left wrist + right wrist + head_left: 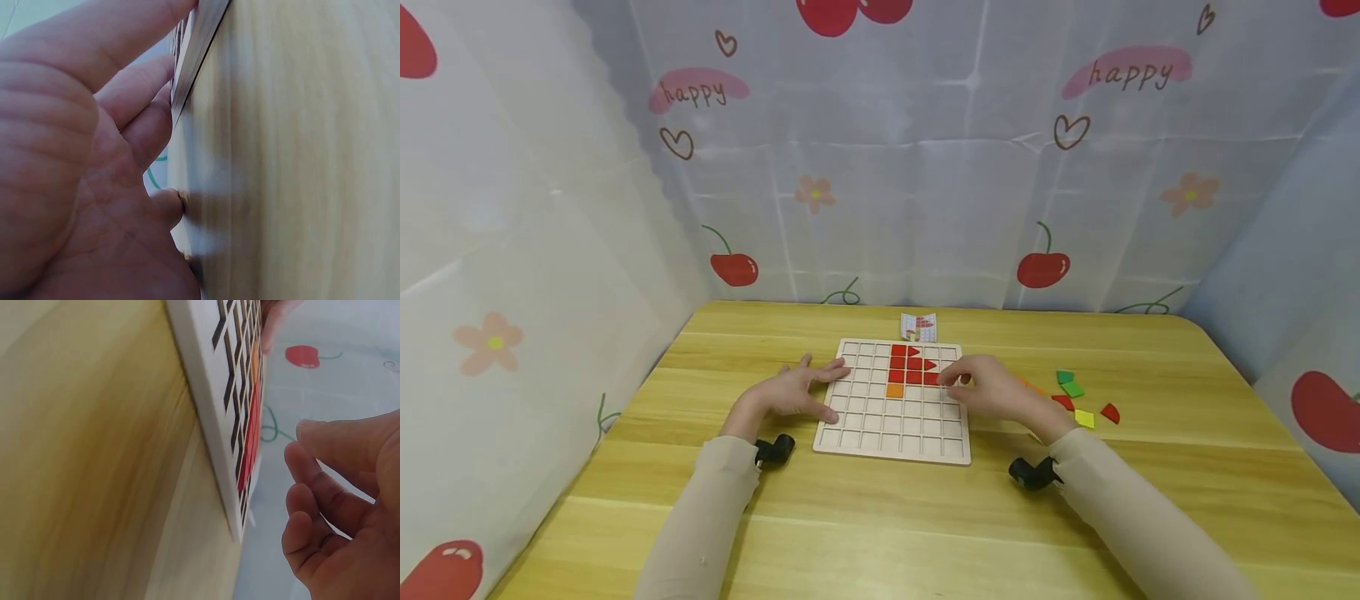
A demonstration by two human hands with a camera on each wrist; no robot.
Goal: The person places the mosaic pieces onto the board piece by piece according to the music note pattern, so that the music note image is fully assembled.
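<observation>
A pale wooden grid board (865, 440) lies on the table. Red squares (897, 377) with red triangles (930, 365) fill cells in its upper rows, and an orange square (895, 390) sits just below. My left hand (786, 392) has its fingers spread, with thumb and fingertips resting on the board's left edge. Over the right edge, beside the end of the third red row, hovers my right hand (992, 387). Its fingers are curled and the thumb tip meets the index fingertip; in the right wrist view I see no piece between them.
Behind the board lies a small printed pattern card (919, 327). Loose pieces are scattered to the right: green ones (1072, 389), a yellow square (1084, 418) and a red quarter-round (1110, 412). A cherry-patterned curtain (887, 225) hangs behind the table (910, 533).
</observation>
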